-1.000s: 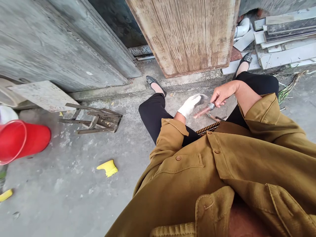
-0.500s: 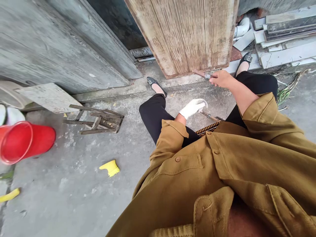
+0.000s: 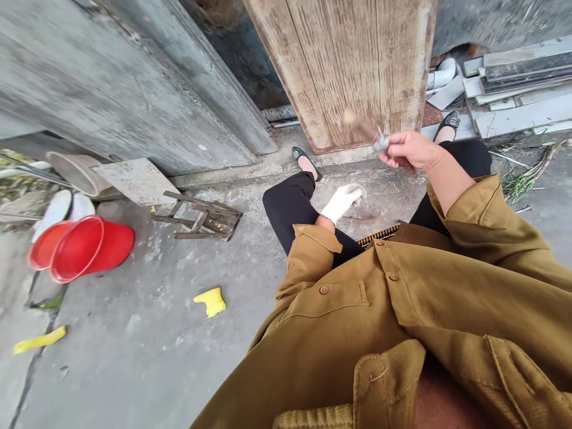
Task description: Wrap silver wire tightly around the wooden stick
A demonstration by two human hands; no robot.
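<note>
My left hand (image 3: 342,204), in a white glove, is closed with its fingers curled in. What it grips is hidden. Just below it, a brownish stick (image 3: 364,220) shows only as a smear of motion above the ground. My bare right hand (image 3: 409,152) is closed around a wooden stick (image 3: 363,126) with thin silvery wire (image 3: 380,143) wound about it near the fingers. The far end of this stick points up and left, blurred, in front of a wooden door panel (image 3: 342,71).
A small wooden stool (image 3: 208,217) lies on the concrete at left, near red buckets (image 3: 92,250) and a pale board (image 3: 136,182). Yellow pieces (image 3: 211,302) lie on the ground. Stacked planks (image 3: 522,89) and a white pipe (image 3: 442,74) are at right.
The view has shifted slightly left. The stick in my right hand has swung upward and blurred. The stick near my left hand, clearer before with its wire winding showing, is now smeared.
</note>
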